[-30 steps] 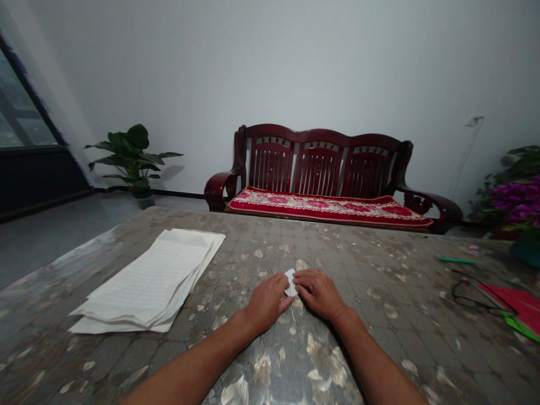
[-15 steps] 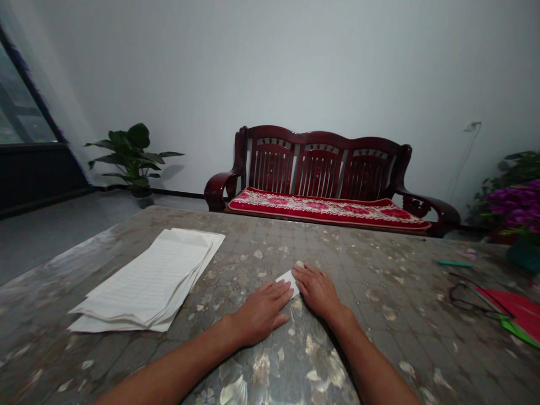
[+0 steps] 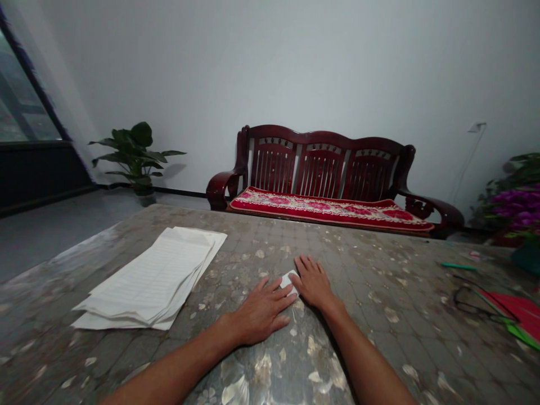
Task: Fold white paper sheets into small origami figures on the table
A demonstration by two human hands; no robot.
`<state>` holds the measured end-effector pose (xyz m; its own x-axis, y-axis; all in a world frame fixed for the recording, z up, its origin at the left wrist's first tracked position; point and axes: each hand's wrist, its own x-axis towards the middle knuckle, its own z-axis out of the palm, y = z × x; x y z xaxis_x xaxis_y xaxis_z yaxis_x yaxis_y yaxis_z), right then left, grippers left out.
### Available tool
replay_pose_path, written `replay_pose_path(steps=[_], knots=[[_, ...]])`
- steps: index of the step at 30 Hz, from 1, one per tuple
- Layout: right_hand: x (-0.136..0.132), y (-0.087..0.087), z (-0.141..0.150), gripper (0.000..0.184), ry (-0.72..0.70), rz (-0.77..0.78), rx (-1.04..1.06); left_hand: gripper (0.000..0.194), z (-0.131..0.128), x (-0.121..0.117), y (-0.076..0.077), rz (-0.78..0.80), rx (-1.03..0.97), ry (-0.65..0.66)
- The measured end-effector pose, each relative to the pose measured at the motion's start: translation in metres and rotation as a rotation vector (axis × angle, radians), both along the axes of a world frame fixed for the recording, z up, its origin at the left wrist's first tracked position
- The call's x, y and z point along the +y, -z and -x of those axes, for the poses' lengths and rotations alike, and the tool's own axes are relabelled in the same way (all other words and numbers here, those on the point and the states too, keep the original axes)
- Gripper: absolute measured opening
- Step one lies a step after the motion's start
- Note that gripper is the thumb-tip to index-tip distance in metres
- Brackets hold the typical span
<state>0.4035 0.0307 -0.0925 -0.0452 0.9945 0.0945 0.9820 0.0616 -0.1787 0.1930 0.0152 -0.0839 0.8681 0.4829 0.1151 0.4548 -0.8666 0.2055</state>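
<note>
A small piece of white paper (image 3: 288, 279) lies flat on the patterned table (image 3: 337, 253), partly covered by my fingers. My left hand (image 3: 265, 310) rests palm down with its fingers spread, some of them over the paper's left and lower part. From the right, my right hand (image 3: 313, 284) lies palm down too, its fingers stretched out and its thumb on the paper's right edge. Neither hand is closed around anything. How the paper is folded under the fingers cannot be seen.
To the left lies a stack of lined paper sheets (image 3: 156, 275). Eyeglasses (image 3: 472, 301), red paper (image 3: 517, 312) and a green pen-like stick (image 3: 459, 266) lie at the right. A wooden bench (image 3: 320, 163) stands beyond the table; purple flowers (image 3: 518, 208) are at the far right.
The fingers of both hands have spread wider over the paper. The left fingers reach further across it, and less of the paper shows. The view has shifted slightly.
</note>
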Motion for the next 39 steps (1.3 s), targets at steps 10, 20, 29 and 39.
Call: replay_pose_path(steps=[10, 20, 29, 39], knots=[[0.001, 0.006, -0.018, 0.039, 0.101, -0.233, 0.246, 0.043, -0.003, -0.007, 0.003, -0.039, -0.080, -0.060], [-0.025, -0.002, -0.033, 0.042, -0.406, -0.178, 0.425, 0.028, -0.019, 0.014, 0.006, -0.057, -0.189, -0.200], [-0.029, -0.011, -0.034, 0.025, -0.422, -0.176, 0.239, 0.030, -0.014, 0.040, 0.017, 0.101, -0.296, -0.162], [-0.025, -0.004, -0.030, 0.027, -0.341, -0.180, 0.146, 0.023, -0.017, 0.050, 0.006, 0.153, -0.272, -0.194]])
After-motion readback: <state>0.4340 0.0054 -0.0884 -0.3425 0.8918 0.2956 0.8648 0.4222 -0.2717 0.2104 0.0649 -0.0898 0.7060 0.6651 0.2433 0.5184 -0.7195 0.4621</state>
